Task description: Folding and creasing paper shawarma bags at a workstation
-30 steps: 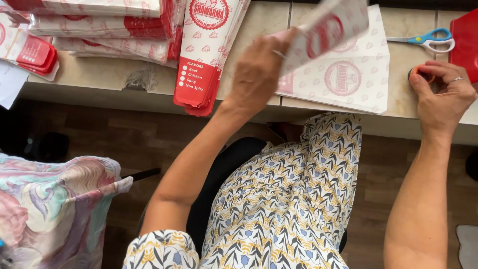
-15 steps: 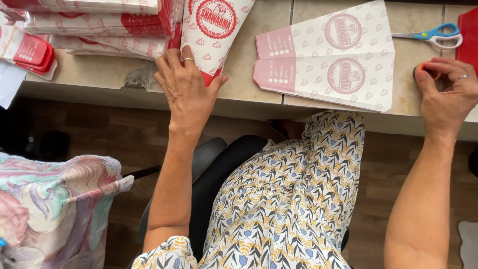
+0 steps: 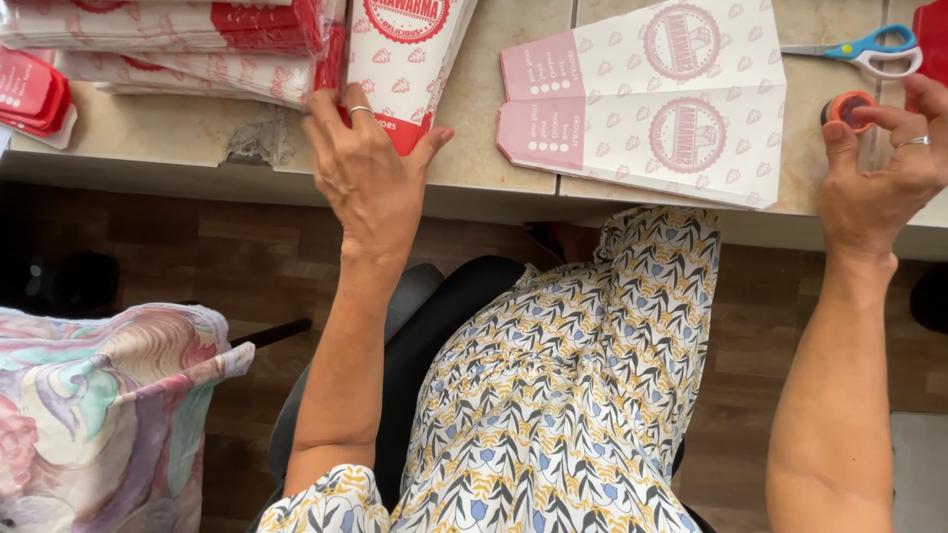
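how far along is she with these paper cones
Done: a stack of folded cones lies at the table's far left. In hand: the left hand presses on a folded cone, while the right hand fingers a small orange pot. Left: a flat sheet lies unfolded in front; scissors lie untouched.

You're getting bright, even daylight across the pale countertop (image 3: 494, 168) at the top of the frame, soft shadow pooling under its edge and over the dark floor at lower left, no harsh glare, everything crisp at center with slight wide-angle stretch toward the corners.
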